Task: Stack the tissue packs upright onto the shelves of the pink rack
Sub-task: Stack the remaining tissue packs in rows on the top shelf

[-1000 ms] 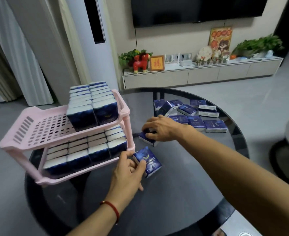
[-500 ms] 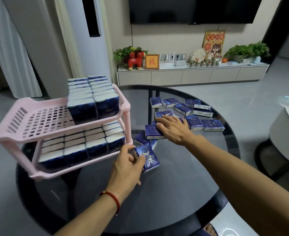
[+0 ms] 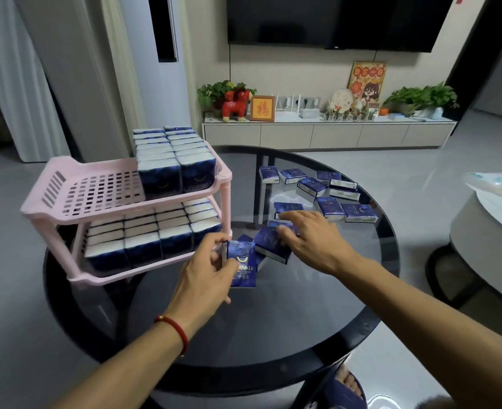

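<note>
A pink two-shelf rack (image 3: 63,187) stands at the left of a round dark glass table (image 3: 273,335). Its lower shelf is packed with upright blue tissue packs (image 3: 143,246), and two rows of packs (image 3: 176,160) stand on the right part of the upper shelf. My left hand (image 3: 205,276) holds one blue tissue pack (image 3: 241,264) upright just in front of the rack's right post. My right hand (image 3: 306,234) rests with fingers spread on a tilted pack (image 3: 269,245) lying on the table. Several more packs (image 3: 326,190) lie scattered farther back.
A second low round table with a white plate (image 3: 498,208) stands at the right. Behind are a TV cabinet (image 3: 326,134) with plants and ornaments, a wall TV and a tall white air conditioner (image 3: 155,69). My foot in a blue slipper (image 3: 347,391) shows below the table.
My right hand has slid a pack toward me across the table. My left hand has raised its pack more upright. The camera has shifted, so the rack sits higher in view.
</note>
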Motion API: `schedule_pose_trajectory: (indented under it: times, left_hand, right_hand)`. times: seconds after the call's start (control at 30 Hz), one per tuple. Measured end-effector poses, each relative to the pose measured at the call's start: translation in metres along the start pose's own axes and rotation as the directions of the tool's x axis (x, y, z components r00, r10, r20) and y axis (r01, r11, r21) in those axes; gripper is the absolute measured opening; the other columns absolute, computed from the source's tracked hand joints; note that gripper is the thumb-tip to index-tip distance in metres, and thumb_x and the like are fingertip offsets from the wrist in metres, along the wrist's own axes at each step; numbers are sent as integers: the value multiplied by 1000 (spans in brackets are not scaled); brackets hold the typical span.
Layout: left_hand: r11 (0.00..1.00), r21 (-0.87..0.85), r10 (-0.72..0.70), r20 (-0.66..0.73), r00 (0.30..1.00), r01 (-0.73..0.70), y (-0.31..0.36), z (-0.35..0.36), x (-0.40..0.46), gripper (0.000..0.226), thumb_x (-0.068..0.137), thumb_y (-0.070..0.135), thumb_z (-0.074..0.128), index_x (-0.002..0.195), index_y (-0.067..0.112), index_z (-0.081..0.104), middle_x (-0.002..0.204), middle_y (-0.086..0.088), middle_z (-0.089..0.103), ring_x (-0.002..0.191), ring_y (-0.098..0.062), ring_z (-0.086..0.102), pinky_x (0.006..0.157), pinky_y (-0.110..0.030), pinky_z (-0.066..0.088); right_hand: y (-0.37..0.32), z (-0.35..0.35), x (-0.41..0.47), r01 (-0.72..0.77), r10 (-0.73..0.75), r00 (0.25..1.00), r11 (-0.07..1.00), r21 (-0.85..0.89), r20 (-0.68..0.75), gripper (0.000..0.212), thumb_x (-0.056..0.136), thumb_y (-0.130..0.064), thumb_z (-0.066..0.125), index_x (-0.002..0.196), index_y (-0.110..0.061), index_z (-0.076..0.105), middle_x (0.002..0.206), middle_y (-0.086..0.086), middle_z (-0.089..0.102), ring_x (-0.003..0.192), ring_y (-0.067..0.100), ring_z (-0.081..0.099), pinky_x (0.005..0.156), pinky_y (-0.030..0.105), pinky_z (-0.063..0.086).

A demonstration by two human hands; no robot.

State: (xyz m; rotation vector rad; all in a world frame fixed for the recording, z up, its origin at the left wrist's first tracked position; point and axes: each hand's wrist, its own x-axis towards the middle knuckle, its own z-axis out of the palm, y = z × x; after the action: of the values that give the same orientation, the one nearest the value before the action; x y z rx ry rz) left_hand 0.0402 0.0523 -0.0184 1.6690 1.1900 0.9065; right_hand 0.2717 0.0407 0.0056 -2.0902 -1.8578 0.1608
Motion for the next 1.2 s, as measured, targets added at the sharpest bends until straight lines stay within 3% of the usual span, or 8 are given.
schedule_pose_trajectory:
  times: [0.13,0.23,0.37,0.5,0.67,0.9,1.07,1.2]
  left_hand:
    - [999,-40,-25,-12,1000,24,-4,-6,-2,36,94,12,61,117,40,59,94,-5,73,67,-30,71,58,-44,63]
    - [994,-101,-37,-28,999,34,-5,-9,-4,34,95,11,62,116,38,59,95,-9,74,69,-31,72,61,-48,63]
    - [972,-232,-52,-25,998,45,2,-14,-7,39,98,5,60,121,37,60,99,-11,73,80,-30,75,63,-41,64]
    - [926,-366,-106,-6,994,96,10,-17,-10,36,99,0,59,122,27,63,103,-16,74,81,-25,74,66,-40,64]
    - [857,-496,-142,25,990,135,21,-22,-16,34,96,-3,60,121,19,63,101,-12,77,80,-24,75,73,-49,61]
    - [967,-251,-21,127,992,52,8,-41,-14,55,72,17,82,119,38,61,108,-3,77,95,-20,74,71,-32,58]
    - [997,57,31,215,976,-44,-5,-53,-17,73,73,10,83,128,48,54,115,6,73,103,-10,72,95,-36,59]
    - [972,204,83,165,983,-116,-14,-65,-21,66,72,23,83,127,39,51,120,13,69,115,-7,67,103,-43,53]
  right_hand:
    - [-13,16,-11,101,-100,995,983,-155,17,59,91,-63,56,135,-25,54,129,1,57,120,25,52,98,47,45]
    - [-17,8,-13,57,-50,998,978,203,-41,41,95,-58,55,109,-21,67,103,1,69,92,21,64,82,45,56]
    - [-26,-14,-24,-283,140,959,438,853,246,25,105,-25,46,110,-9,65,105,23,72,90,31,69,80,44,58]
    - [-41,-17,-33,-397,57,918,104,912,393,29,107,-18,41,116,5,59,103,32,72,92,42,69,68,37,63]
    - [-60,-9,-38,-311,-83,935,275,910,344,29,110,-20,40,116,-5,64,100,18,76,89,36,73,76,40,64]
    - [-70,-2,-36,55,-132,987,818,572,94,48,81,-60,61,116,-26,59,101,-5,66,83,13,71,63,31,62]
    - [-79,18,-35,246,-242,968,882,401,-63,56,76,-64,74,117,-31,54,101,-12,56,89,5,59,74,26,55]
    - [-82,23,-34,357,-387,922,866,350,18,64,80,-51,80,134,-33,51,122,-14,49,103,5,55,87,19,51]
